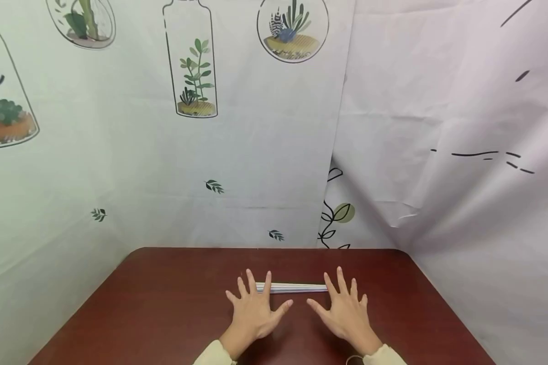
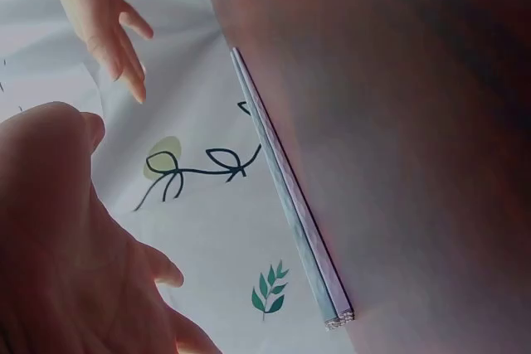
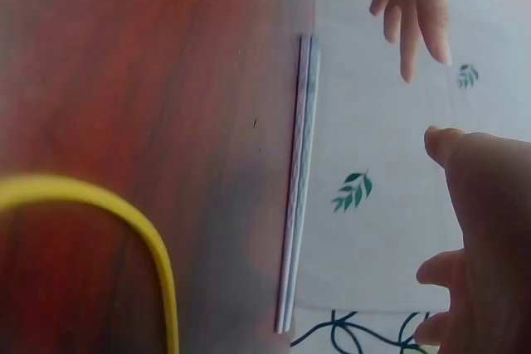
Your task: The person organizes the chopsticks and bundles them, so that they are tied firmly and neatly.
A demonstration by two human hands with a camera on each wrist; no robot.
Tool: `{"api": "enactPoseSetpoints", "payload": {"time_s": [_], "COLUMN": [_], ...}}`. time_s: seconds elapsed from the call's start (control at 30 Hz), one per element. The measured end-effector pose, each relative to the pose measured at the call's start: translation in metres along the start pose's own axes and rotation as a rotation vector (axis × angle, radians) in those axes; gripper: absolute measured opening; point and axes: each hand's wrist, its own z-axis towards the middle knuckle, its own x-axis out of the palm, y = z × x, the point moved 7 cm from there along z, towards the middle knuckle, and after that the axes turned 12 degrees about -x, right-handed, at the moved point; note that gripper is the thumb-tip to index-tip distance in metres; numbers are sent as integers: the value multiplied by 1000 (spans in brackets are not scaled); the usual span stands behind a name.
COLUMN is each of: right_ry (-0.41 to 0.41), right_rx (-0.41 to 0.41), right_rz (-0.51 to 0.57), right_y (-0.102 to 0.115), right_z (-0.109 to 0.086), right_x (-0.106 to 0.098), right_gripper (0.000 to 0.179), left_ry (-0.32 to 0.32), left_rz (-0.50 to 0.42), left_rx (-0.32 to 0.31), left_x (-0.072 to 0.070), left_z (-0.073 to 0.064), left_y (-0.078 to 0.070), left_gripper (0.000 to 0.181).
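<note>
A slim, flat bundle of long pale strips [image 1: 297,288], white with light blue and lilac, lies crosswise on the dark red table. In the left wrist view the bundle [image 2: 288,188] shows two layers side by side and a folded-looking near end. My left hand [image 1: 254,310], palm down with fingers spread, overlaps the bundle's left end in the head view. Over its right end my right hand [image 1: 347,312] is spread the same way, index fingertip right at the strips. Both wrist views show a gap between each hand and the bundle. Neither hand holds anything.
The reddish-brown table [image 1: 173,304] has rounded far corners. White cloth [image 1: 265,152] printed with plants and jars hangs behind it and along both sides. Near the right wrist camera a yellow band [image 3: 83,191] curves across the foreground. Pale sleeves [image 1: 215,354] cover both wrists.
</note>
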Motion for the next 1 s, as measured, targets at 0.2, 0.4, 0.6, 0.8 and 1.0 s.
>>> {"api": "enactPoseSetpoints", "payload": {"time_s": [0.2,0.4,0.6,0.8,1.0], "right_ry": [-13,-14,-6,3,-1], "right_rx": [3,16,18,20,19], "right_rz": [7,2,-4,0,-2], "right_y": [-4,-9,-13,-12,-14], "right_z": [4,3,1,2,0], "right_x": [1,-3,-3,0,1], "right_gripper": [88,89,90,90,89], "left_ry": [4,-5,14,23,19], "left_rz": [-26,-3,-2,1,-4], "left_rx": [2,-16,-18,-24,-25], "left_x": [-1,-3,-4,-2,-2], "left_z": [4,9,9,10,9], "left_y": [0,8,12,13,14], "left_gripper": [94,96,100,99,97]}}
